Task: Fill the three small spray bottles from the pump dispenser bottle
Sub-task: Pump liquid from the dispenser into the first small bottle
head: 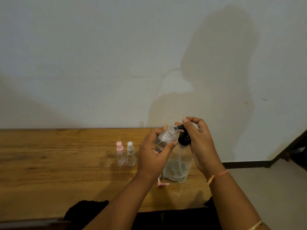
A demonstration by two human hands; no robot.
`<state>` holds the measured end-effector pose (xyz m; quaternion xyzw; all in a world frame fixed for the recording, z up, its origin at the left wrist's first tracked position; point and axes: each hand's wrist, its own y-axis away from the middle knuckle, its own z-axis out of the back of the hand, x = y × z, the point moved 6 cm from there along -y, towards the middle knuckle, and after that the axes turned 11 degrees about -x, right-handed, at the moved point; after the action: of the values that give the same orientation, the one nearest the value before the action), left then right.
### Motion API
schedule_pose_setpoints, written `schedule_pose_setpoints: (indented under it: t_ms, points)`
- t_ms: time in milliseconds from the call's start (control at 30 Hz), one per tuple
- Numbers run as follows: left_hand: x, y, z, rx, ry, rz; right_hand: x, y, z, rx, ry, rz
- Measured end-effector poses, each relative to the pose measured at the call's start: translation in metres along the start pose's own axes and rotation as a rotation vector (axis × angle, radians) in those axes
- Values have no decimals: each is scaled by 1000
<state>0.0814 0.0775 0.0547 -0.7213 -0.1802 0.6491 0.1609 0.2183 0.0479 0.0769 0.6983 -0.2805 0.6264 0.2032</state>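
On the wooden table (49, 163) stands the pump dispenser bottle (177, 170). The right hand (201, 143) curls its fingers over its black top. The left hand (152, 151) grips a tilted, uncapped spray bottle (164, 138) at the nozzle. Two capped spray bottles (125, 155) stand just left.

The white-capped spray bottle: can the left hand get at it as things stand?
Probably not yet: the way to the white-capped spray bottle looks free, nothing stands between, but the left hand grips a small clear bottle at the nozzle of the pump dispenser bottle.
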Motion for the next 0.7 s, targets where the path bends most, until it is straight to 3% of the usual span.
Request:
schedule_pose_setpoints:
  t_ms: [233, 467, 700]
  points:
    - [5, 4, 1, 9, -31, -9, 5, 5, -1, 10, 115, 93]
    - [2, 5, 1, -19, -30, 15, 0, 4, 2, -30, -41, -19]
    - [1, 4, 1, -26, -5, 24, 0, 2, 0, 14, -13, -36]
